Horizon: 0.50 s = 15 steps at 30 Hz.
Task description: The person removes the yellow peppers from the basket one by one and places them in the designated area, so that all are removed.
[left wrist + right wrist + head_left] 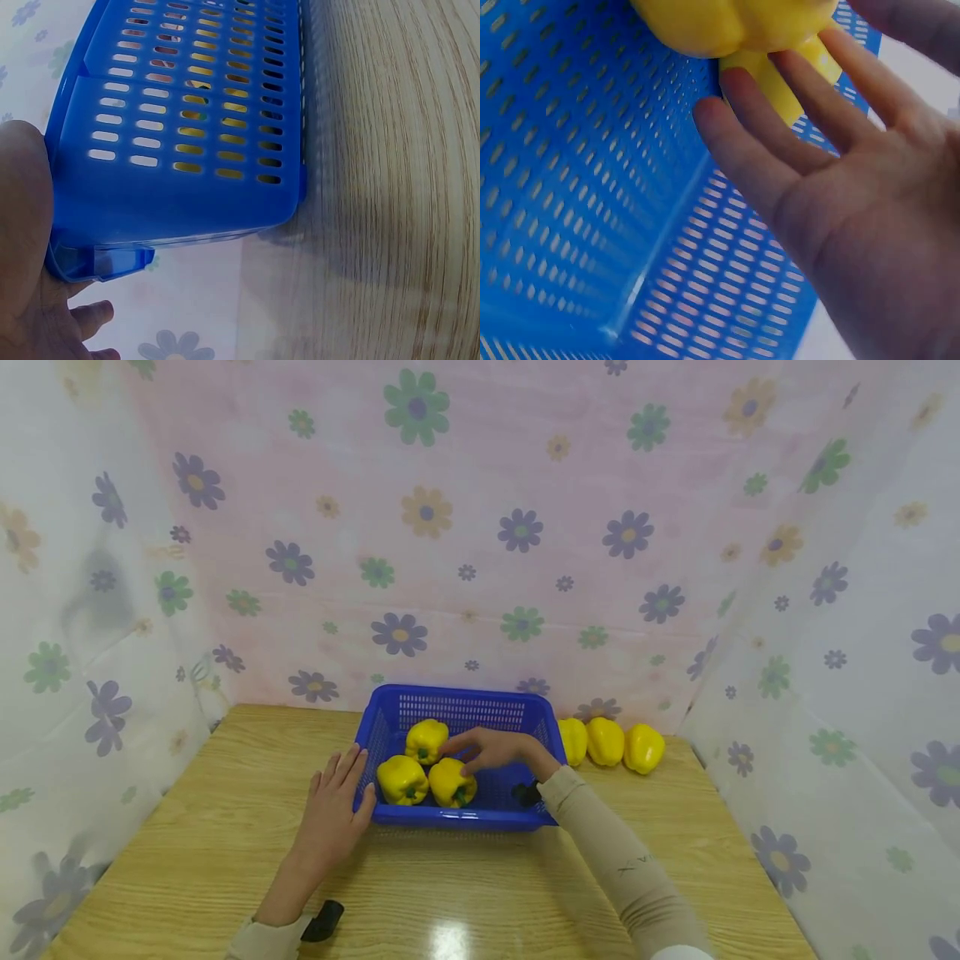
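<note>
The left hand [335, 810], fingers extended, rests against the slotted plastic basket's [480, 818] left rim; the right hand [493, 750], fingers spread, is beside glossy, lobed peppers [401, 778].

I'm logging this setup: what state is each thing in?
Blue perforated plastic basket: upright on pale wood-grain table
Three glossy yellow bell peppers inside: resting close together
Three yellow bell peppers outside: lined up, leftmost partly hidden
Left bare-hand grip: open, against basket's left rim
Right bare-hand grip: open, over peppers, contact unclear
Pastel floral backdrop: hanging

Pink-and-white flowered backdrop [480, 460], wood-grain table [225, 827]
</note>
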Each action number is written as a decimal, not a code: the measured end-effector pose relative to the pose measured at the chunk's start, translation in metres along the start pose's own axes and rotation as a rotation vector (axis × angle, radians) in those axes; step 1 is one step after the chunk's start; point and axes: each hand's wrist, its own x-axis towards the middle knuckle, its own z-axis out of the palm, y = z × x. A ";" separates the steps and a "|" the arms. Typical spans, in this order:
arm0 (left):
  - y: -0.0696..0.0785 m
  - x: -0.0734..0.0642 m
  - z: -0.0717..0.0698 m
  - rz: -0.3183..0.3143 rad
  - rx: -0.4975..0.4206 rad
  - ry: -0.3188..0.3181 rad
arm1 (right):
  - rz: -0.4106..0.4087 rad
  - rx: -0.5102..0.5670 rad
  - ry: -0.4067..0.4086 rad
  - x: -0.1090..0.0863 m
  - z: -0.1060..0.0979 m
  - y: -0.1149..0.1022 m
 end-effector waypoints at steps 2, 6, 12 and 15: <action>-0.001 0.000 0.000 0.003 0.002 0.001 | 0.006 0.008 -0.023 0.002 0.000 0.002; -0.001 0.001 0.002 0.018 -0.004 0.018 | 0.070 0.053 -0.060 0.000 -0.003 0.010; -0.001 0.000 0.002 0.027 -0.012 0.041 | 0.206 0.093 -0.056 -0.007 -0.007 0.017; -0.002 0.000 0.002 0.022 -0.010 0.033 | 0.278 0.113 0.001 -0.008 -0.008 0.018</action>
